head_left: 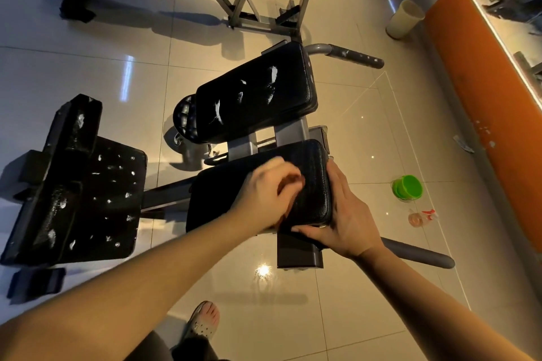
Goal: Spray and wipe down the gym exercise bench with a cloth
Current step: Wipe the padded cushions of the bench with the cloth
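Mid-wipe, by my read: both hands are on the near pad [223, 196] of the exercise bench [289, 138], lower centre of frame. Left hand [268, 193] sits on top of the pad, motion-blurred, its fingers [286, 174] curled in toward the palm as if bunched on smth. No cloth can be made out against the black vinyl, so can't tell whether they pinch one. Right hand [347, 215] braces the pad's right edge, fingers spread and fairly flat, thumb along the near corner. Near pad looks evenly dark w/ no white marks, so prob. the part closest to done. Far pad [255, 97], mid-frame, carries white streaks, and the wide pad [88, 193] at lower left is dotted w/ white flecks. Could be spray residue or worn vinyl, can't tell which; if residue, those are left to wipe. Spray bottle [422, 217] w/ red trigger lies on the floor [366, 161] at right, well apart from both hands, near a green tub [407, 187], so spraying looks finished for this pad at least. Writing/brands: none legible anywhere; bottle too small and blurred for any label.
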